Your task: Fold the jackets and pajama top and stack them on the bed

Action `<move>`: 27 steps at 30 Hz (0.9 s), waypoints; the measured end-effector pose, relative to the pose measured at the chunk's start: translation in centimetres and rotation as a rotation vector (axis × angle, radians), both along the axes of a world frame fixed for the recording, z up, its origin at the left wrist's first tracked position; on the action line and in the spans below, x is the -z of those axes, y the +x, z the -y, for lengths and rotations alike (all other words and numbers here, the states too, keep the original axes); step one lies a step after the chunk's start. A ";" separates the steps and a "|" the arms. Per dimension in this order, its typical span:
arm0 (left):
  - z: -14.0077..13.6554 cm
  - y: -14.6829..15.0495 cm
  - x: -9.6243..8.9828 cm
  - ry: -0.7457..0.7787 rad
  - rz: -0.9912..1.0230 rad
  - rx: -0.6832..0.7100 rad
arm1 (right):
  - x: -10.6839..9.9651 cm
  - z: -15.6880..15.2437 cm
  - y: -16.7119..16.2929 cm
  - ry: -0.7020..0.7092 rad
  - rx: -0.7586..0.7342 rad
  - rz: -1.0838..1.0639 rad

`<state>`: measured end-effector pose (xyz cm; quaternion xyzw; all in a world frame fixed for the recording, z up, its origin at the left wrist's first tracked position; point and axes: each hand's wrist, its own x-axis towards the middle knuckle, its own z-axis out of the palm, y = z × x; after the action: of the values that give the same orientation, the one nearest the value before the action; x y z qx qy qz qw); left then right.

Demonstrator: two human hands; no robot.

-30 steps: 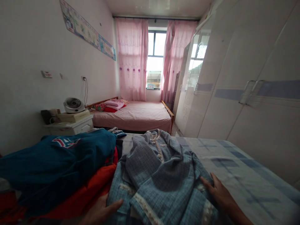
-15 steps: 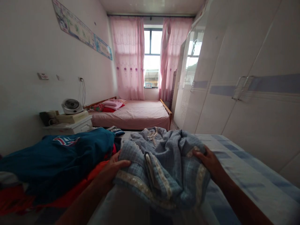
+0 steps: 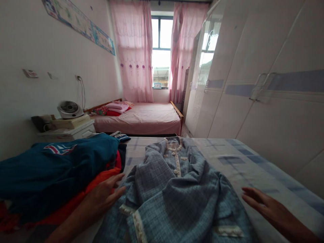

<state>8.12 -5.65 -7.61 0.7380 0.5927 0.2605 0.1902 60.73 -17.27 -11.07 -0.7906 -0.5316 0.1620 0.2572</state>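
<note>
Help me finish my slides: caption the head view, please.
Left hand and right hand, both open, flank a blue jacket on a sheet; a teal top lies left.

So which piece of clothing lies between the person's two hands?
The blue-grey jacket with cream trim, spread between the left hand and the right hand; the teal garment and orange garment lie to its left.

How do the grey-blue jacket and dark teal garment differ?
The jacket has cream trim and buttons; the teal garment shows a logo. The jacket lies spread on the patterned sheet; the teal garment lies bunched over orange clothing. The jacket is paler than the teal garment. Both are cloth.
</note>
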 end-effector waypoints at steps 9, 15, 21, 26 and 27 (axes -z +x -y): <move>-13.3 8.8 0.5 -0.326 0.018 -0.094 | -0.8 -14.3 -4.9 -0.029 -0.073 0.021; -15.8 10.6 1.2 -0.379 0.137 -0.099 | -0.3 -19.0 -5.8 -0.022 -0.121 0.003; -14.7 12.4 -1.2 -0.307 0.416 0.044 | -4.5 -19.6 -6.3 0.108 -0.285 -0.071; -17.1 10.7 -5.0 -0.017 0.500 -0.011 | -8.7 -21.5 -5.7 0.330 -0.163 0.010; -17.8 10.2 -5.2 0.032 0.482 -0.053 | -8.8 -22.1 -5.6 0.335 -0.117 0.055</move>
<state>18.36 12.14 -2.38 0.6416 0.5451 0.4435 0.3075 55.12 4.87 -2.27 -0.7087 -0.6030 0.0641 0.3607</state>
